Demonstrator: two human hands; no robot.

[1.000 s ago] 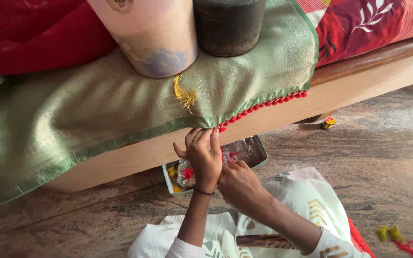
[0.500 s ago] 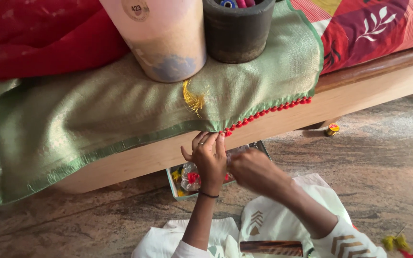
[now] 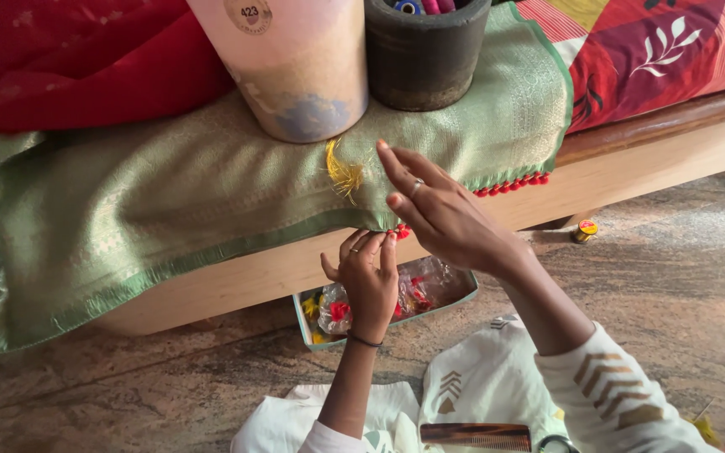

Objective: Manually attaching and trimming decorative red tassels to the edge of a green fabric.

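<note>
From the head view, the left hand (image 3: pixel 368 281) pinches the hem of the green cloth (image 3: pixel 211 193) beside the red tassels (image 3: pixel 509 184), under the yellow threads (image 3: pixel 343 172). The right hand (image 3: pixel 442 214) hovers open-fingered above. Holding the hem taut probably keeps the tassels evenly spaced.

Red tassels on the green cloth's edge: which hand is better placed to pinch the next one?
Probably the left hand: its fingertips sit at the green cloth edge, right by the red tassels. The right hand is spread open, lifted above the edge.
</note>
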